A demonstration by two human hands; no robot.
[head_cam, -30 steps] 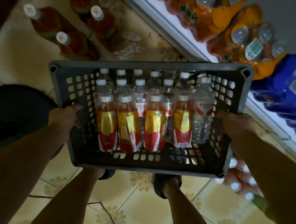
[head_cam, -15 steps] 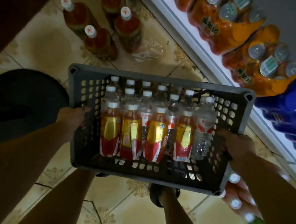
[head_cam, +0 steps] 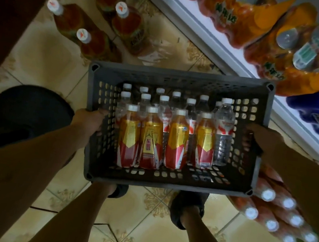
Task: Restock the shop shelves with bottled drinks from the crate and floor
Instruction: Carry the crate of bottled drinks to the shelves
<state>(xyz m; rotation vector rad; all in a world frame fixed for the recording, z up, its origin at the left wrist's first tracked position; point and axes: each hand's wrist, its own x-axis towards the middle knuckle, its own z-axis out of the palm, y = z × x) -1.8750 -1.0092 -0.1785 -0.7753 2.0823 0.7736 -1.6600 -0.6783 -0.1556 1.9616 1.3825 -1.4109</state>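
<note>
I carry a dark grey perforated crate (head_cam: 181, 77) above the tiled floor. My left hand (head_cam: 90, 118) grips its left wall and my right hand (head_cam: 258, 138) grips its right wall. Inside stand several red-and-yellow labelled drink bottles (head_cam: 150, 139) in the near row, with clear water bottles (head_cam: 224, 127) beside and behind them. Several large red-brown bottles (head_cam: 93, 44) with white caps stand on the floor beyond the crate. The white shelf (head_cam: 208, 37) at upper right holds orange soda packs (head_cam: 291, 56) and blue packs (head_cam: 317, 110).
A round black stand base (head_cam: 27, 111) sits on the floor at left. A wrapped pack of white-capped bottles (head_cam: 274, 217) lies on the floor at lower right. My feet in dark sandals (head_cam: 187, 206) stand below the crate. A crumpled plastic wrap (head_cam: 162, 48) lies near the shelf base.
The crate and my hands have shifted lower in view, and the floor bottles and shelf packs have moved down and right, as I carry the crate forward.
</note>
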